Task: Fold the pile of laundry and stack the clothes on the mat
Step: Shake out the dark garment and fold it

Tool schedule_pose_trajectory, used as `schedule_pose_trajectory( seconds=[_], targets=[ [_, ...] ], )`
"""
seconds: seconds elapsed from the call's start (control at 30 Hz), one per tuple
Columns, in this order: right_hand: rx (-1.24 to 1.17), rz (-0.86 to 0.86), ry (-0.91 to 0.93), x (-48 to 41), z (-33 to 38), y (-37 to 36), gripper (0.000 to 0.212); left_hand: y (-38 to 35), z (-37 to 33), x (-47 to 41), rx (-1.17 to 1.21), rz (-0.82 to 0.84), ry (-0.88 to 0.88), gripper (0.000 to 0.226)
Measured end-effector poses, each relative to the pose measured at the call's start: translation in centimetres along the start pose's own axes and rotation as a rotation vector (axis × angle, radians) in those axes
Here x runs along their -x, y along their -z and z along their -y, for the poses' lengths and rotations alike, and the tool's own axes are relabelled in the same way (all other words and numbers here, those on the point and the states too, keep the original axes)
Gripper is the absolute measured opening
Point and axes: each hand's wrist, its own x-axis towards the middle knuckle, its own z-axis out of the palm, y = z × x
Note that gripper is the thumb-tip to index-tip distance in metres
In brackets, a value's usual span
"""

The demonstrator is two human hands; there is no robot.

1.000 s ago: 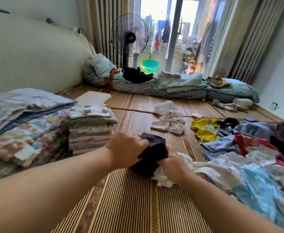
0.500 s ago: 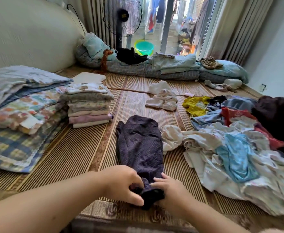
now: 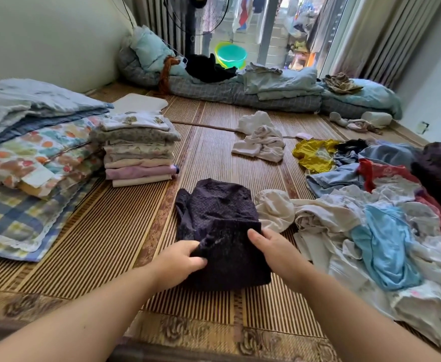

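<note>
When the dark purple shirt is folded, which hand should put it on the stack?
Probably the left hand. It grips the dotted dark purple garment on the side nearer the neat stack of folded pastel clothes. The right hand sits beside the unfolded laundry pile.

Home, bedroom or living-sleeping room. Woven bamboo mat [image 3: 115, 231] over floor. Rolled quilts and pillows [image 3: 240, 90] along far edge. Folded blankets [image 3: 31, 142] stacked at left beside neat stack of folded clothes [image 3: 138, 150]. Loose laundry pile [image 3: 370, 205] at right. Standing fan [image 3: 198, 11] by curtains [image 3: 365, 32]; glass door onto balcony with green basin [image 3: 231, 54] and hanging washing.
</note>
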Motion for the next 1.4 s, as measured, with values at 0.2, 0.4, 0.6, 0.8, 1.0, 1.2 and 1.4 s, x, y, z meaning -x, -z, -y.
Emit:
schedule_pose_trajectory(
  seconds=[0.2,0.4,0.6,0.8,1.0,1.2,1.4],
  targets=[
    [0.18,-0.124,-0.073,-5.1,-0.6,-1.5,0.073,0.8,1.2,-2.5,0.002,-0.372,0.253,0.032],
    [0.991,-0.391,0.3,-5.3,-3.2,-4.2,0.082,0.4,2.4,-1.4,-0.904,-0.401,-0.469,0.061],
    [1.161,0.269,0.355,-4.6,-4.8,-1.5,0.069,0.6,3.0,-3.1,-1.079,0.197,-0.127,0.092],
    [1.244,0.228,0.272,-3.4,-3.7,-0.8,0.073,1.4,0.6,-2.5,-1.087,0.197,-0.033,0.068],
    [0.855,0.132,0.147,-1.4,-1.2,-1.1,0.007,3.8,-1.1,0.0,-0.667,0.256,0.094,0.032],
    [0.227,0.151,0.063,-1.3,2.0,-0.8,0.019,8.3,-0.5,0.2,-0.066,0.229,0.088,0.011],
    [-0.074,-0.29,0.041,-7.8,3.8,-1.2,0.055,9.1,0.1,-5.0,0.318,-0.397,0.034,0.038]
  ],
)
